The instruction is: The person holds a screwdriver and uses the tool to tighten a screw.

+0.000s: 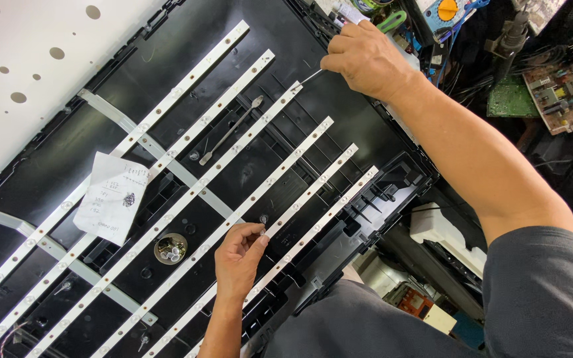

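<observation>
LED strip (pixel 300 199): long, white, lens-dotted; left hand (pixel 239 255) pinching it.

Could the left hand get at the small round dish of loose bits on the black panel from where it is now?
Probably yes. The left hand pinches a white strip close beside the round dish. Only flat strips lie between them, nothing standing in the way, though it would first have to let go of the strip.

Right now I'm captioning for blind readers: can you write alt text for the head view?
Two hands work on white light strips inside a black panel: the left hand pinches a strip, the right hand holds a thin tool at another strip's end. A paper note and small dish lie nearby.
</observation>
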